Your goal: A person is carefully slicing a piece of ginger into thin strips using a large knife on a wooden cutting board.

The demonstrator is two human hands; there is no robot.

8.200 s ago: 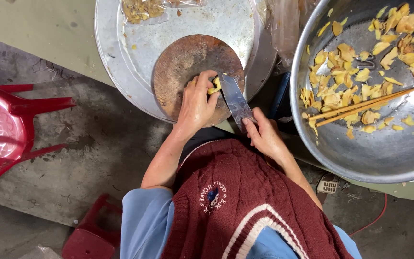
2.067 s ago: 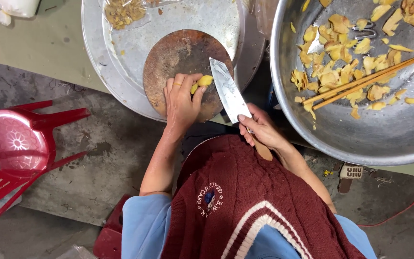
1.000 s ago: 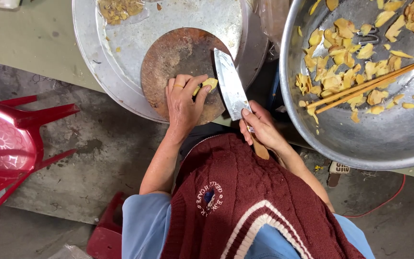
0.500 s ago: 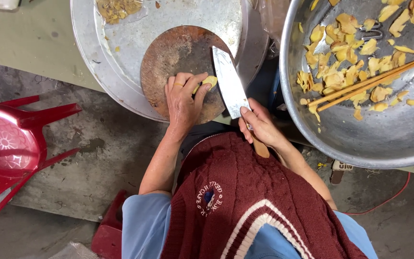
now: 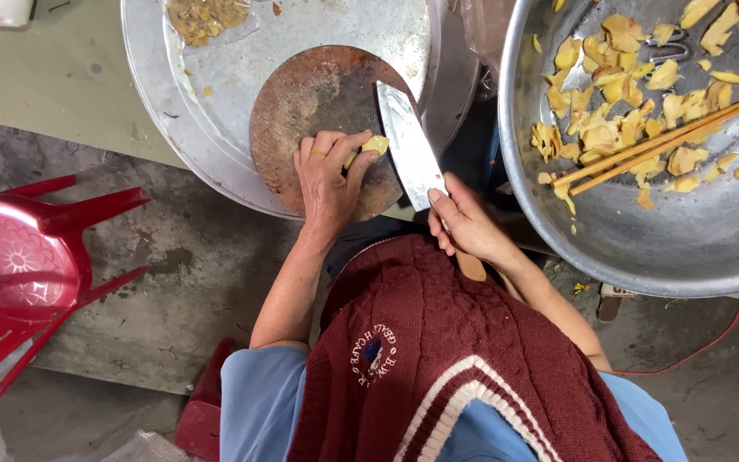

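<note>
The left hand [image 5: 328,175] pinned a small pale-yellow ginger piece [image 5: 373,146], knobbly and partly sliced, against the round, rust-brown wooden chopping board [image 5: 305,103], fingers curled over it. The right hand [image 5: 465,224] was closed around the wooden handle of a broad steel cleaver [image 5: 408,145], its blade just beside the ginger. The board lay inside a wide, shallow metal tray [image 5: 173,111].

Small yellow ginger piece [image 5: 375,145] sits on my round, rusty-brown chopping board [image 5: 318,103], pinned under my fingertips. My broad steel cleaver [image 5: 410,145] is tilted right beside it, edge almost touching.
</note>
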